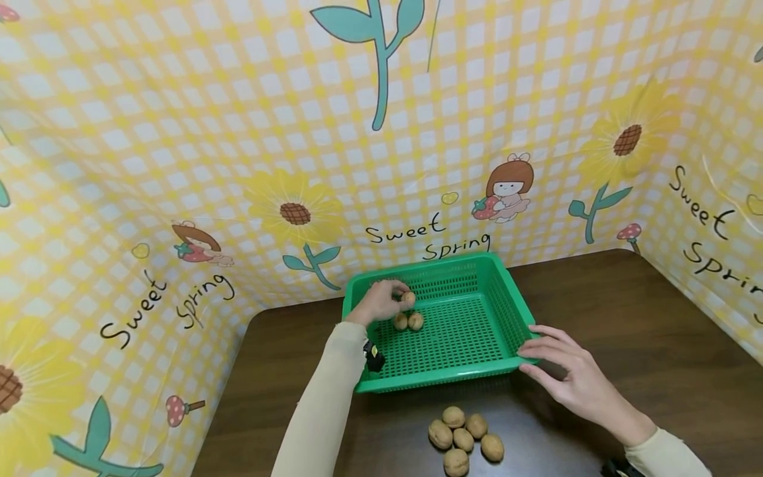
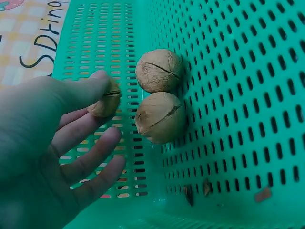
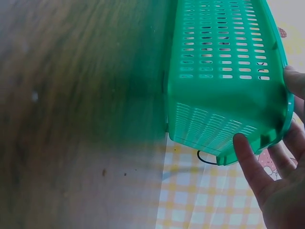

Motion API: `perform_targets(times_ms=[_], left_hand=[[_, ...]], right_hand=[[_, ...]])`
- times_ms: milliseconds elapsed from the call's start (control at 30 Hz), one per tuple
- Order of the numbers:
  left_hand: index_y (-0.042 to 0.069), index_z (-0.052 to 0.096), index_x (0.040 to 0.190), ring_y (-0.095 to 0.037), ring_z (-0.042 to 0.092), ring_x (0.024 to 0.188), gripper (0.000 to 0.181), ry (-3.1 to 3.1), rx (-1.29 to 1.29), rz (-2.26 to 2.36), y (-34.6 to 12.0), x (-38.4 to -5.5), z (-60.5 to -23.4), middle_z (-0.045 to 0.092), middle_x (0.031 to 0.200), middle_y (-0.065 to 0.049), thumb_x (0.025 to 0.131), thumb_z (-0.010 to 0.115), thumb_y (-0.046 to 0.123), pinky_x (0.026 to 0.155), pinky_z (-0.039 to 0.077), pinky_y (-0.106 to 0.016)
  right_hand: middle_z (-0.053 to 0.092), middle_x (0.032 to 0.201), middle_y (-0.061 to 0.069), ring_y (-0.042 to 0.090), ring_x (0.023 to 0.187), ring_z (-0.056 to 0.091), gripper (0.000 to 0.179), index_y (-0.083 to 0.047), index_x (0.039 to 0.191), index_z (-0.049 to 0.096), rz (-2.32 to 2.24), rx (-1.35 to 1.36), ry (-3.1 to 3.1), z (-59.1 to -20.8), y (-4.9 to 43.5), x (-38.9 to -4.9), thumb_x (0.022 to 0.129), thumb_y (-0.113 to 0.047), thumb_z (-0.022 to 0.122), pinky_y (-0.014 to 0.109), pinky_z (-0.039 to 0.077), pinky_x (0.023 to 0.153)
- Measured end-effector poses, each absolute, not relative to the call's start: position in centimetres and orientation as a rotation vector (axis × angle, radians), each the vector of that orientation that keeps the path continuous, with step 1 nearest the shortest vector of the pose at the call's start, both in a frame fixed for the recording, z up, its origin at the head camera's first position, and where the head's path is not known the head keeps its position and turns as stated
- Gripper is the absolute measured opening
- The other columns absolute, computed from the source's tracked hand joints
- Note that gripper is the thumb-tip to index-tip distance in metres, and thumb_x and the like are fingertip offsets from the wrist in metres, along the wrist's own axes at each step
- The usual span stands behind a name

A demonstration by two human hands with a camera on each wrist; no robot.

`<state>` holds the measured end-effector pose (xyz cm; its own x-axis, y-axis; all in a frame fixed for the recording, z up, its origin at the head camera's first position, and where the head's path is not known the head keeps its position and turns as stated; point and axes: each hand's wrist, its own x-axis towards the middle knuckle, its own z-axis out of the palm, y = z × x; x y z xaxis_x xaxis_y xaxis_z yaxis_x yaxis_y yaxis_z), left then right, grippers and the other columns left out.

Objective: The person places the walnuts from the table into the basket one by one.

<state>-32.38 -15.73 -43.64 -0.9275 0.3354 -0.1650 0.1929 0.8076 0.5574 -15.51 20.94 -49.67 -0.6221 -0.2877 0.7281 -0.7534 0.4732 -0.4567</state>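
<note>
In the head view, my left hand [image 1: 383, 301] is inside the green plastic basket [image 1: 435, 375], toward its left end. It pinches a walnut [image 2: 106, 104] between thumb and forefinger, while the other fingers spread loosely below. Two more walnuts, each with a dark crack, sit side by side on the basket's floor: an upper walnut [image 2: 159, 70] and a lower walnut [image 2: 162, 117] in the left wrist view. At the basket's front right corner, my right hand [image 1: 563, 371] touches the rim with extended, spread fingers, the thumb lower on the outside.
Several walnuts [image 1: 463, 440] lie in a cluster on the dark wooden table [image 1: 286, 371], in front of the basket. Small shell bits [image 2: 263, 194] are on the basket floor. A yellow checked cloth [image 1: 238, 132] with printed flowers hangs behind and at both sides.
</note>
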Motion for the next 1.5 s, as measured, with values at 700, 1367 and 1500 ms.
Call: perform_targets(times_ms=[700,1367,1500], left_hand=[[0.011,0.067,0.137,-0.032,0.063,0.128,0.033,2.730,0.367,0.605,-14.7,-32.2,-44.0,0.065,0.140,-0.014,0.111,0.060,0.029,0.108,0.053,-0.049],[0.010,0.061,0.147,-0.032,0.064,0.130,0.045,2.750,0.394,0.607,-15.5,-32.1,-42.5,0.067,0.141,-0.013,0.109,0.064,0.034,0.107,0.054,-0.050],[0.009,0.060,0.149,-0.033,0.063,0.134,0.048,2.775,0.464,0.705,-15.5,-31.5,-39.7,0.066,0.144,-0.013,0.109,0.063,0.034,0.108,0.054,-0.051]], right_hand=[[0.079,0.109,-0.003,0.011,0.138,0.056,0.053,-0.026,0.107,0.081,1.075,0.858,-2.139,-49.8,20.6,-15.5,0.070,0.010,0.091,0.012,0.035,0.119],[0.079,0.109,-0.001,0.011,0.138,0.056,0.053,-0.025,0.107,0.081,1.074,0.880,-2.121,-49.9,20.5,-15.6,0.069,0.011,0.090,0.012,0.036,0.118],[0.078,0.108,-0.002,0.010,0.138,0.056,0.053,-0.025,0.106,0.081,1.087,0.865,-2.125,-50.0,20.8,-15.5,0.069,0.012,0.090,0.012,0.036,0.118]])
